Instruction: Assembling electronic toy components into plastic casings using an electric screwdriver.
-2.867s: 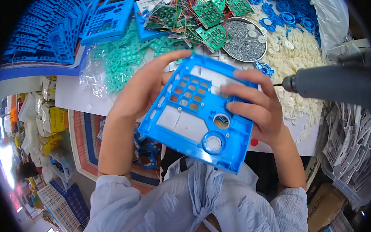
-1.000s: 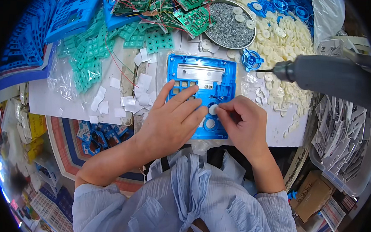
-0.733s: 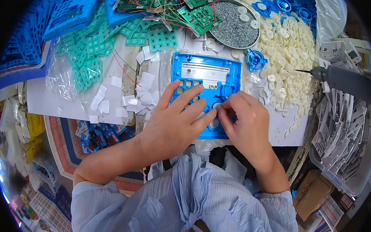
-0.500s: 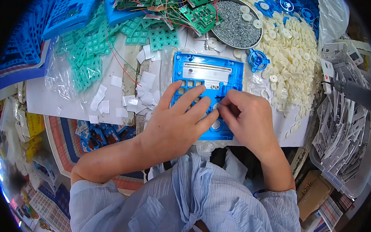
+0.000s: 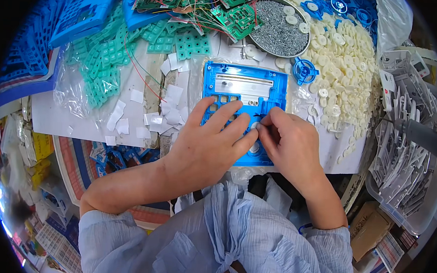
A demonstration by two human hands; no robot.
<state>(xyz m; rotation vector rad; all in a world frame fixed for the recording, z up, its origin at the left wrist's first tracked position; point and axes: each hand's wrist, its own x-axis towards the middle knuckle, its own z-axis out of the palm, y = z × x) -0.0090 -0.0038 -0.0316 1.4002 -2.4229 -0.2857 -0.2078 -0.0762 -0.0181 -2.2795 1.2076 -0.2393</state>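
Nearest, a pale blue shirt is seen, and from its sleeves both forearms are stretched forward over the near edge of the white tabletop. Under the left forearm, blue parts are held in a striped bag. At the right, a cardboard box is placed low, and a clear bin is filled with white plastic parts; a grey power screwdriver is seen in front of them.

A blue case is laid flat near the front edge of the tabletop. The left hand is rested on its left lower part, with the fingers spread apart. The thumb and forefinger of the right hand are closed together on the edge of a small white disc, mostly hidden, over the case's lower part.

Paper scraps are scattered left of the case. Farther off, teal keypads are heaped to the left, a blue ring is set just beside the case's upper right corner, and pale discs are piled to the right. Beyond, screws are held in a round dish, green circuit boards are tangled with wires, and more blue cases are stacked at the far left.
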